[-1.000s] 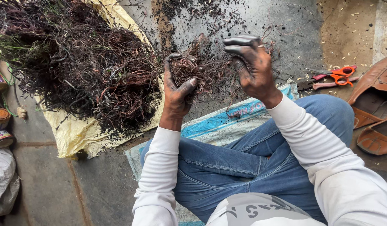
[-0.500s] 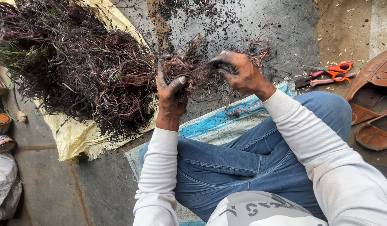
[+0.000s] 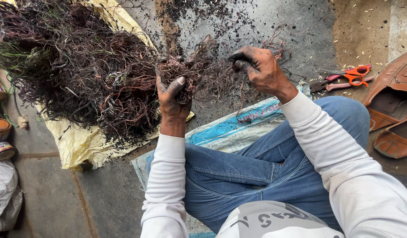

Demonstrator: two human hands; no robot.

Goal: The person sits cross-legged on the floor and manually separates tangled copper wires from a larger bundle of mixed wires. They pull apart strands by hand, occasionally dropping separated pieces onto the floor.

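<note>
Scrap-sorting yard floor: wire heap (image 3: 75, 66) on yellow sheet (image 3: 80, 145), bare concrete (image 3: 49, 202)

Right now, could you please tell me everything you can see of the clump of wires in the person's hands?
The clump of wires is a loose, matted tangle of thin reddish-brown and dark strands that look like burnt metal wire, sooty and frayed. The left hand grips its left end, thumb pressed on; the right hand pinches its right side, stretching it between them. It hangs above the grey, ash-strewn ground, beside the bigger pile.

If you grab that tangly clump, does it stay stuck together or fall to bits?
The clump probably holds together: its thin strands are knotted between the left hand and right hand. It likely sheds crumbs, like the dark bits on the floor. It looks light and springy.
</note>
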